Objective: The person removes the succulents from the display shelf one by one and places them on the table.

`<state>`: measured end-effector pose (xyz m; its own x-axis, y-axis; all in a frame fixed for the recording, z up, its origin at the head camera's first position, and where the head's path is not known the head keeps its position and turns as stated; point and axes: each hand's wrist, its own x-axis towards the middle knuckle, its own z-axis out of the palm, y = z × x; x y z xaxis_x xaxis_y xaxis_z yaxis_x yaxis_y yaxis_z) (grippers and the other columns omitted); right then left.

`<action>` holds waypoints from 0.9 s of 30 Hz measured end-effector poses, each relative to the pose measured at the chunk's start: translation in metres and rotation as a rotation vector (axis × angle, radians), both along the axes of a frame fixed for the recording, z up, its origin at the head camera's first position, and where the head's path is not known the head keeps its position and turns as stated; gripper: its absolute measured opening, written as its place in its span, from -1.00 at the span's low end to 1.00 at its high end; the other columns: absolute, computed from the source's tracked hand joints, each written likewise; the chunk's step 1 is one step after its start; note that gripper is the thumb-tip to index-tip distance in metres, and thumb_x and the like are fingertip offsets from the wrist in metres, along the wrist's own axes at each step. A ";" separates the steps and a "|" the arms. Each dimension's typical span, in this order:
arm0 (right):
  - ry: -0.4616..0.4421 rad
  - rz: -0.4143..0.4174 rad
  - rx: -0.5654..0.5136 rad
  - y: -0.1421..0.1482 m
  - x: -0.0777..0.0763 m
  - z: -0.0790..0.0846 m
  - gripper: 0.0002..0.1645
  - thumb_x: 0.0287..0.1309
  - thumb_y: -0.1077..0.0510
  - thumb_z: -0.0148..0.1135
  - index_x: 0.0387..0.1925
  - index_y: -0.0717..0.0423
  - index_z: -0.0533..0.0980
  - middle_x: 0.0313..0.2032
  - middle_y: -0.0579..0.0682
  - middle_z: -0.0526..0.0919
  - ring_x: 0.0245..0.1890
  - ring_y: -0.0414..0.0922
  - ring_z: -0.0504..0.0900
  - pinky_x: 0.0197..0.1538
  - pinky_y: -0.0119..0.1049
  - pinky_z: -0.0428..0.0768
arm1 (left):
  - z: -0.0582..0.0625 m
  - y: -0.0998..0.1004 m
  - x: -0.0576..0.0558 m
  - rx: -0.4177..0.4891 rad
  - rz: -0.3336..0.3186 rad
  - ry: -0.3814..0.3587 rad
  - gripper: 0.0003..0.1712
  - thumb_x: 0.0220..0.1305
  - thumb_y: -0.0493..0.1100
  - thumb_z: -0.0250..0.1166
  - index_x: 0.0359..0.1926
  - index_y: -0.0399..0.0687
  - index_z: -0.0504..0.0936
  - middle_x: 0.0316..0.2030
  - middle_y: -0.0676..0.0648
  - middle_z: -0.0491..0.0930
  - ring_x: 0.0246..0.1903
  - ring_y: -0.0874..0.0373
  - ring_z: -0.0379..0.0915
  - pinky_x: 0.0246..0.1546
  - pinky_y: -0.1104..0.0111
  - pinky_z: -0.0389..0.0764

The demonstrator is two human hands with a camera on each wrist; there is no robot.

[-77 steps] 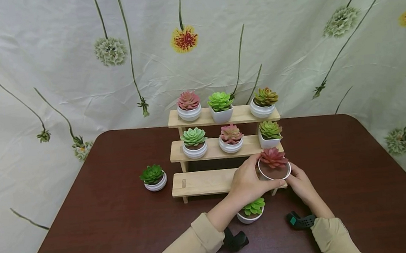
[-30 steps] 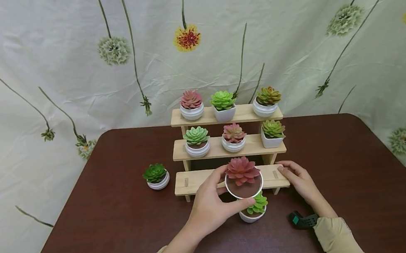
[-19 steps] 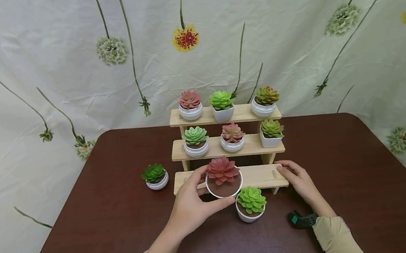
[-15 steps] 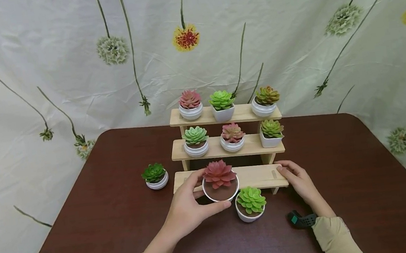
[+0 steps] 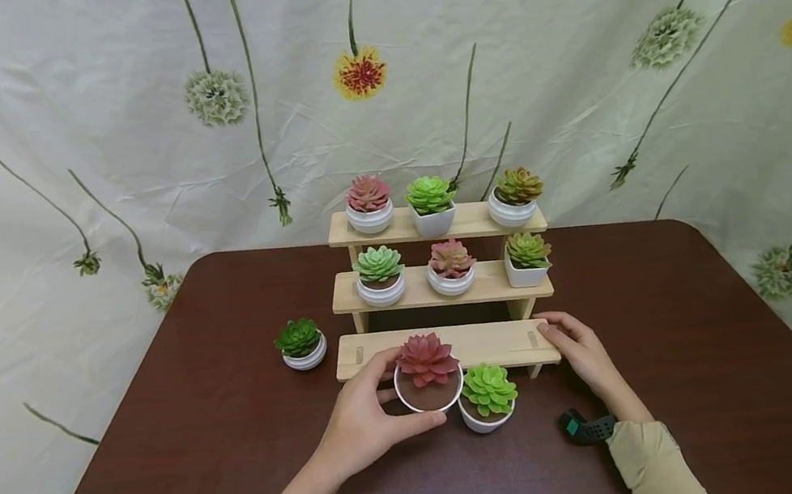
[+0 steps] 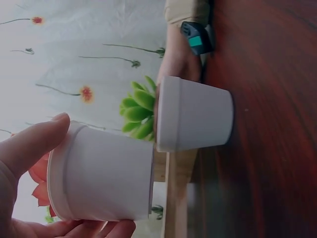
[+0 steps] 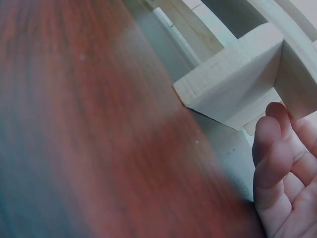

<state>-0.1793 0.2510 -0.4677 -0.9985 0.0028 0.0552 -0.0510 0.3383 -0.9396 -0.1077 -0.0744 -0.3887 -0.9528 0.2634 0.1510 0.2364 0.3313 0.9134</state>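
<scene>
In the head view, my left hand [image 5: 365, 422] grips a white pot with a red succulent [image 5: 427, 360], thumb on the near side and fingers round the far side. The left wrist view shows this white pot [image 6: 101, 173] raised off the table. Just right of it, a bright green succulent [image 5: 489, 390] in a white pot stands on the table. My right hand [image 5: 588, 355] holds the right end of the lowest shelf of a wooden plant stand [image 5: 488, 342], thumb on top. Its curled fingers [image 7: 275, 163] show by the shelf's end in the right wrist view.
The upper two shelves carry several potted succulents, among them a pink one [image 5: 367, 193] and a mint green one [image 5: 378, 264]. A dark green succulent [image 5: 298, 338] stands on the brown table [image 5: 226, 429] left of the stand. A flowered cloth [image 5: 486, 8] hangs behind.
My left hand has carried the red succulent from the stand's right end leftward and lower, uncovering the bright green one. My right hand, beside that pot before, now holds the shelf end.
</scene>
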 end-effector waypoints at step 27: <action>-0.003 -0.008 -0.007 -0.001 0.000 0.000 -0.59 0.32 0.04 0.07 0.04 0.24 0.49 -0.31 0.00 0.55 -0.40 -0.22 0.51 -0.33 -0.39 0.45 | -0.037 -0.004 -0.001 -0.118 -0.037 -0.066 -0.05 -0.28 0.08 0.60 0.17 -0.14 0.40 -0.02 -0.12 0.51 -0.07 0.10 0.53 -0.13 0.45 0.56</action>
